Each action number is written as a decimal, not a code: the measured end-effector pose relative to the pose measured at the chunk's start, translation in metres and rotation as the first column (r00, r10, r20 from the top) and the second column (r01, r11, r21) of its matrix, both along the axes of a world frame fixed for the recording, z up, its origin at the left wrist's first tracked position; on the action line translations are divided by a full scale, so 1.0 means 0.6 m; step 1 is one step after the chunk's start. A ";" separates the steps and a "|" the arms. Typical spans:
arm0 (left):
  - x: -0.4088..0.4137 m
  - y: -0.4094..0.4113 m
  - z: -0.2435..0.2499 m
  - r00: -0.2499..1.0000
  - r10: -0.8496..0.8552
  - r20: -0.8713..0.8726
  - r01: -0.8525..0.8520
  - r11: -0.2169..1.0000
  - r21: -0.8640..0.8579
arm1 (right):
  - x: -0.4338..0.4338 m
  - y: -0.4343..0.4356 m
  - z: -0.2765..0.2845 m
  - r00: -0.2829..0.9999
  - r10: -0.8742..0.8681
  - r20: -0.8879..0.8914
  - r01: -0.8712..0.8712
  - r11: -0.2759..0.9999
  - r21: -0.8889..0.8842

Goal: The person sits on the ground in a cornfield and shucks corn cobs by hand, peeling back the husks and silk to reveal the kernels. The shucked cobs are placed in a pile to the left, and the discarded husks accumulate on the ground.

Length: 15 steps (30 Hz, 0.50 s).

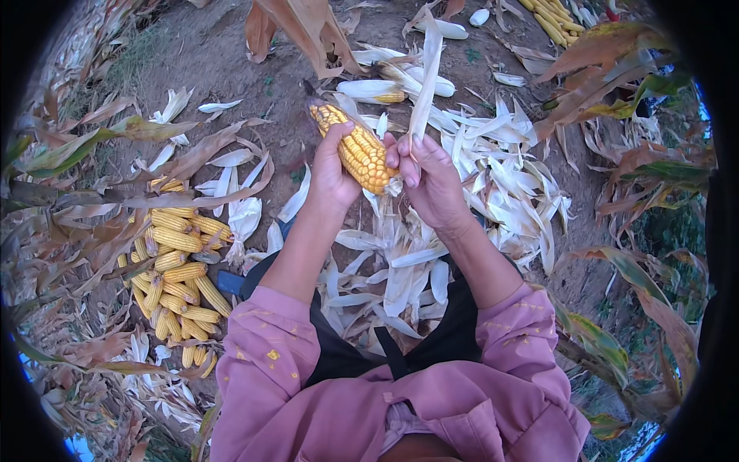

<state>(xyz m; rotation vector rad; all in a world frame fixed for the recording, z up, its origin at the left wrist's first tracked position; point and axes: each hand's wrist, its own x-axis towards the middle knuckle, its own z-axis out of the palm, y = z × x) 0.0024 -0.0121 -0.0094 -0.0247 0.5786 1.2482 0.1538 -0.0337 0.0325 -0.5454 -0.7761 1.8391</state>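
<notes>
My left hand grips a yellow ear of corn around its side, thumb across the kernels. The ear's dark, silky tip points up and away, and its stalk end faces my right hand. Between the thumb and fingers of that hand is a long, dry strip of husk, standing upward. Its lower end is hidden by the fingers, so I cannot tell whether it still joins the ear. Loose pale husks lie below, on the ground between my legs.
A heap of bare corn ears lies at the left. Husks are piled at the right. Ahead are partly husked ears and another heap of yellow ears. Dry corn leaves reach in from both sides and overhead.
</notes>
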 end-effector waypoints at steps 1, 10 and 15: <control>0.005 0.000 0.006 1.000 0.016 -0.018 -0.017 1.000 -0.009 | 0.002 0.000 0.004 1.000 0.001 -0.007 -0.001 1.000 0.005; -0.003 -0.006 0.023 0.998 -0.047 0.036 0.044 0.995 0.086 | 0.015 -0.001 0.017 0.997 0.079 -0.021 -0.080 0.996 -0.033; 0.000 -0.008 0.035 0.997 -0.061 0.054 0.055 0.994 0.095 | 0.020 0.002 0.015 0.993 0.102 -0.059 -0.103 0.994 -0.023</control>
